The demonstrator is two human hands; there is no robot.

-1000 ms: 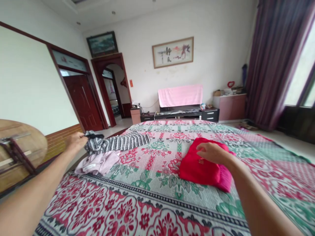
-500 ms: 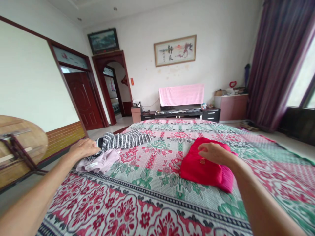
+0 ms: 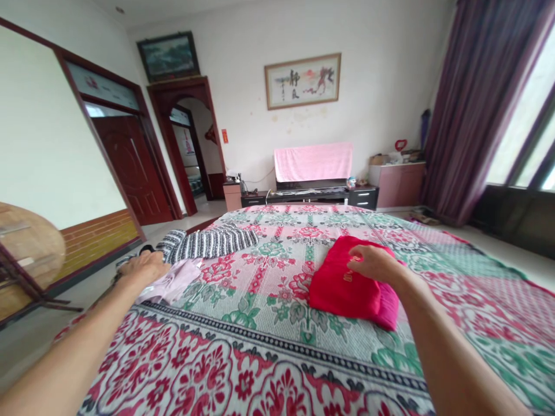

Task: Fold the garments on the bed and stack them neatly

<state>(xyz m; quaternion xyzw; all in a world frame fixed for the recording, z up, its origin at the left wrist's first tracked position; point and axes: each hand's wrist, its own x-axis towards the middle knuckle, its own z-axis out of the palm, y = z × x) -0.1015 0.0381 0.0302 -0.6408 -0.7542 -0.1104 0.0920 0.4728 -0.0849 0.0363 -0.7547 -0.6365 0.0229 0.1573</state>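
Observation:
My left hand [image 3: 145,267] is low over a heap of clothes at the bed's left edge, fingers loosely extended to the right. Under and beside it lies a pale pink garment [image 3: 177,281], crumpled. Just beyond is a black-and-white striped knit garment [image 3: 217,242], whose dark end shows around the hand's far side. My right hand [image 3: 375,263] is over a folded red garment [image 3: 342,294] with a small gold-coloured print; its thumb and fingers are apart, with no cloth between them. Whether its fingertips touch the cloth I cannot tell. A magenta layer shows at the folded garment's right side.
A floral bedspread [image 3: 269,323] in red, green and white covers the bed. At the left, a round wooden table top [image 3: 30,248] leans on its side. Beyond the bed stands a low black cabinet [image 3: 364,198], with a pink cloth [image 3: 314,162] draped above it.
The view has shifted slightly. My left hand has come down a little toward me, and dark striped cloth now shows on its left. My right hand stays over the red garment.

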